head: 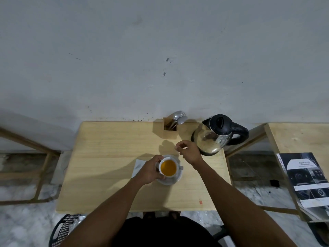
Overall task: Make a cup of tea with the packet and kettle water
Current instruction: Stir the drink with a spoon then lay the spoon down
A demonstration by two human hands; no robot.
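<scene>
A white cup [177,168] full of orange-brown tea stands on a white saucer [175,180] in the middle of the wooden table [106,157]. My left hand [149,171] wraps around the cup's left side. My right hand [188,150] hovers just beyond the cup with finger and thumb pinched; whether anything is between them is too small to tell. The steel kettle [213,138] with a black lid and handle stands at the back right, close to my right hand. A white paper or packet [139,165] lies flat left of the saucer, partly under my left hand.
A wooden holder [170,133] with spoons [179,117] stands against the wall behind the cup. A second table on the right carries a dark magazine [306,175]. A black perforated basket [64,227] sits on the floor at lower left.
</scene>
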